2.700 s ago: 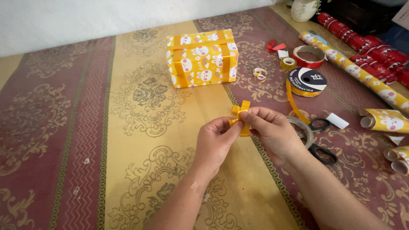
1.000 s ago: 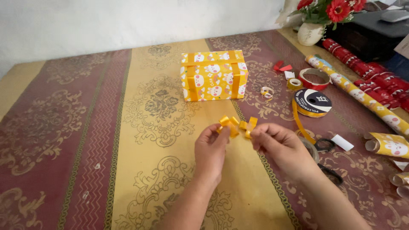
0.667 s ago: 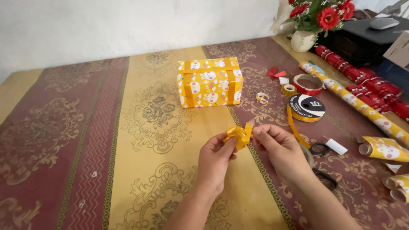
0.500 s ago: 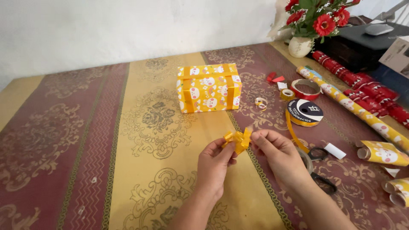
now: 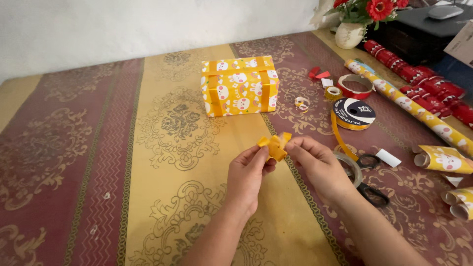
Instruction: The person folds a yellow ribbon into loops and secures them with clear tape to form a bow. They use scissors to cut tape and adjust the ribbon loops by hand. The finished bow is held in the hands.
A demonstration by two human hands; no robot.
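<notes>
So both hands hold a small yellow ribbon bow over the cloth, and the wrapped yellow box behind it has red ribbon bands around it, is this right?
Not quite. The head view shows the left hand and right hand pinching the yellow ribbon bow over the cloth, but the bands on the wrapped yellow box are yellow-orange, not red.

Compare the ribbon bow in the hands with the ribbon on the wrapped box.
The bow is folded into small loops; the ribbon on the box lies flat in bands around the box. The bow is pinched off the table between the left hand and right hand; the box ribbon sits untouched. Both are yellow-orange.
</notes>
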